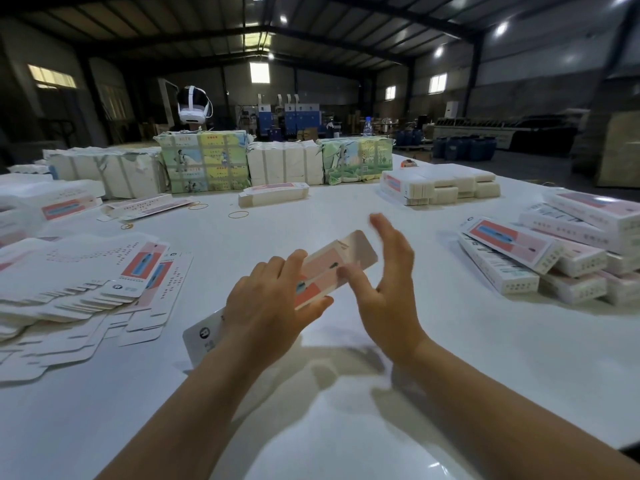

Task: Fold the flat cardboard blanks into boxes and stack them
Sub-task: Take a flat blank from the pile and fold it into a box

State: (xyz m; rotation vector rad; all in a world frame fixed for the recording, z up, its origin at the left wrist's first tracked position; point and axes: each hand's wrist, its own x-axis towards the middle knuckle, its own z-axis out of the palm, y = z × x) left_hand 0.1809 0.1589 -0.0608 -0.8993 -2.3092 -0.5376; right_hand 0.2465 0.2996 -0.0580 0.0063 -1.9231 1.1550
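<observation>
The left hand [273,299] gripped a half-folded box [322,271], lifted above the white counter [346,427] at the middle. The right hand [388,278] was spread, fingers straight, thumb touching the box's right edge. Flat blanks [86,285] fanned out at the left; finished boxes [554,258] sat stacked at the right. Wrapped bundles [207,161] lined the far side.

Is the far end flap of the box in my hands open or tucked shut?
Open: the rounded flap sticks straight out from the box.
</observation>
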